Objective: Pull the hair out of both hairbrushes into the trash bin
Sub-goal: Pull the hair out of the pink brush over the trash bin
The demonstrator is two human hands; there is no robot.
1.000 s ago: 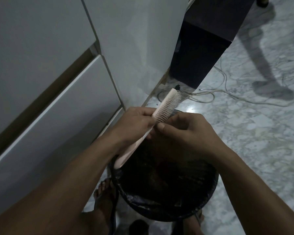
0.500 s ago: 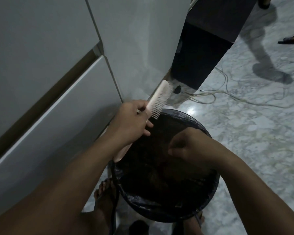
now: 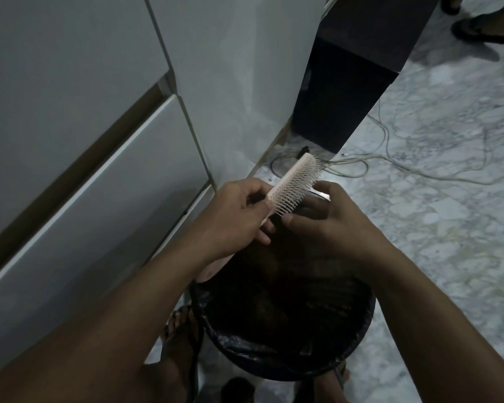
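The pale pink plastic hairbrush (image 3: 296, 186) lies on a slant, its long axis running from the handle at lower left to the rounded head at upper right, away from the person. The left hand (image 3: 236, 219) is the grip that carries it: its fingers curl round the handle just below the bristled part, so the head juts up and to the right, beyond that grip, with the bristles facing right and down toward the other hand.

The right hand (image 3: 329, 225) is the nearer one to the bristles. It sits directly beside the head on the bristle side, its fingers (image 3: 326, 189) curled in against the upper rows and the thumb (image 3: 296, 221) tucked close under the lowest row. It looks like a narrow pinch closing on something among the bristles, but the light is too dim to tell whether any hair sits between the fingertips.

Both hands hover above the far rim of the round black-lined trash bin (image 3: 288, 359), which stands on the marble floor (image 3: 448, 228) beside the white cabinet front (image 3: 99, 170).

So the coming pull probably runs off the bristle tips, rightward and down, and whatever comes loose should drop into the bin. Only 1 brush is in view.
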